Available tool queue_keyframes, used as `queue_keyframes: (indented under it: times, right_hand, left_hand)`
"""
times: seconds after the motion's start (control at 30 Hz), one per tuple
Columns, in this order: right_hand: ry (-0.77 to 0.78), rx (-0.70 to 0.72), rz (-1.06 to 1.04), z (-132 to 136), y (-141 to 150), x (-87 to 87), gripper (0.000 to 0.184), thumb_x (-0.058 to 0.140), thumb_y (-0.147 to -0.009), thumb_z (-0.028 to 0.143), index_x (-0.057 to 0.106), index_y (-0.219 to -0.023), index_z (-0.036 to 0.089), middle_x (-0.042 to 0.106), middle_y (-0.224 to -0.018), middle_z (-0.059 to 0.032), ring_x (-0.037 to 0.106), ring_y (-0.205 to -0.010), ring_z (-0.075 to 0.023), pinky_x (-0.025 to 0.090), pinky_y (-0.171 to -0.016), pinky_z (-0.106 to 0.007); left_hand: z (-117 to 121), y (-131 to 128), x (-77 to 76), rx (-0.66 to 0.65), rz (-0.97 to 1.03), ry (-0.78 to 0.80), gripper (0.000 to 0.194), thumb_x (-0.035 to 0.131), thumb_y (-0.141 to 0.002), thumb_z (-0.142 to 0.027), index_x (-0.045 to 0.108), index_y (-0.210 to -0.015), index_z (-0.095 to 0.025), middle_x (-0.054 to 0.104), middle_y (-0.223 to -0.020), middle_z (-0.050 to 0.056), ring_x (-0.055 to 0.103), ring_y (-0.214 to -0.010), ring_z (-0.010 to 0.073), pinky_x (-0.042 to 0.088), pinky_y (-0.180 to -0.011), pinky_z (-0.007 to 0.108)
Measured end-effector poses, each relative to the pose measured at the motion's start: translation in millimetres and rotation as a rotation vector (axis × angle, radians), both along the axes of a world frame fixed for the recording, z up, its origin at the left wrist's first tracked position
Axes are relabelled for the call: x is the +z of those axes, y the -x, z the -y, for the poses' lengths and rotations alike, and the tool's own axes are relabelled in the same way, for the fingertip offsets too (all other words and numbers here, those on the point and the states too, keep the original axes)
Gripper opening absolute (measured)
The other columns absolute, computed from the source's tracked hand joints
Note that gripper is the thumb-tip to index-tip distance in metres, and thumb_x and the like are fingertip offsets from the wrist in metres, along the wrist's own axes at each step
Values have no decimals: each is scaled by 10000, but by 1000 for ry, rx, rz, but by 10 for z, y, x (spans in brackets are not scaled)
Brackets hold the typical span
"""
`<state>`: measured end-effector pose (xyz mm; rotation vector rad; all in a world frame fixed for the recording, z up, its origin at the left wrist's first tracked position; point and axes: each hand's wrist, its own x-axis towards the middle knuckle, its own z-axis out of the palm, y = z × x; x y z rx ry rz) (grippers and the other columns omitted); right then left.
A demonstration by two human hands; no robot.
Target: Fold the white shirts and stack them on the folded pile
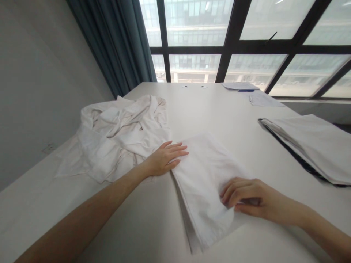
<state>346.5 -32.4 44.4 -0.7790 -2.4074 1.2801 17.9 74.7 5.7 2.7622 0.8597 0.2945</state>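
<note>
A folded white cloth (204, 182) lies on the table in front of me, with its layers showing along the left edge. Across its upper left corner rests my left hand (166, 159), palm down with the fingers stretched out. My right hand (244, 195) has its fingers curled at the cloth's right edge, and the fabric is pinched and slightly raised there. Beyond my left hand is a crumpled heap of white fabric (123, 131), close to or touching the folded cloth.
On the right, a stack of folded white cloth (315, 142) lies on a black-edged board (296, 160). Papers (238, 86) and a blue pen (246, 90) are at the far end of the white table (192, 109). A wall, a curtain (123, 44) and windows surround it.
</note>
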Motion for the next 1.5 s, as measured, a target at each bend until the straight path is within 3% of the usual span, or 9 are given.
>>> queue_keyframes:
  times: [0.27,0.5,0.63,0.77,0.97,1.17,1.27,1.37,1.5]
  right_hand:
    - [-49,34,43,27,15,31,228,589,-947,355,717,-851,192,702,-924,-72,629,-964,-194,472,-921,-369]
    - [-424,-614,285,-193,-313,-100,305,486,-949,488,650,-932,230,673,-971,-97,638,-856,-225,525,-744,-359]
    - [-340,-770,388,-262,-367,-204,368,554,-871,566,617,-1013,233,681,-854,-50,628,-692,-198,521,-637,-332]
    - [-206,-801,372,-257,-343,-195,349,542,-865,553,640,-985,240,685,-730,-14,605,-609,-183,487,-598,-320]
    - [-144,-820,276,-274,-371,-159,365,557,-839,564,667,-944,232,716,-739,-27,638,-639,-201,488,-598,-324]
    - [-121,-808,270,-281,-414,-165,349,571,-852,556,673,-963,241,712,-736,-25,639,-633,-198,504,-582,-316]
    - [-241,-794,287,-278,-423,-203,348,558,-875,531,661,-1038,241,718,-812,-47,653,-649,-203,536,-607,-336]
    - [-480,-735,301,-243,-384,-230,341,516,-924,471,644,-1131,233,706,-1082,-107,686,-911,-252,564,-807,-406]
    - [-700,-545,344,-130,-229,-232,396,489,-963,381,564,-1319,225,594,-1369,-114,541,-1267,-274,468,-1031,-466]
  left_hand:
    - [16,-12,17,-26,-2,-39,435,394,-982,-286,497,-1403,-250,457,-1510,62,358,-1434,231,170,-1194,480]
    - [120,-23,68,-248,113,-18,626,426,-726,-56,574,-1302,-252,554,-1429,42,471,-1362,198,232,-1191,445]
    - [169,-54,78,-287,77,39,611,488,-774,-125,519,-1368,-263,488,-1487,49,432,-1390,211,246,-1191,423]
    - [160,-68,75,-281,52,71,587,616,-865,-373,466,-1424,-276,464,-1504,75,417,-1400,257,225,-1198,445]
    - [61,-21,17,-279,95,54,767,706,-777,-622,491,-1415,-254,501,-1469,118,453,-1372,289,270,-1181,443]
    - [-2,28,9,-236,160,48,517,664,-866,-299,536,-1366,-269,584,-1396,75,512,-1326,232,369,-1125,382]
    - [16,28,25,-223,182,42,559,559,-818,-116,545,-1355,-271,592,-1387,55,516,-1322,211,379,-1122,373]
    - [36,18,42,-214,182,41,593,506,-784,-72,563,-1338,-277,589,-1391,45,517,-1321,212,388,-1119,383]
    - [50,1,61,-213,166,35,593,516,-772,-89,567,-1332,-277,580,-1401,44,515,-1323,217,385,-1123,391]
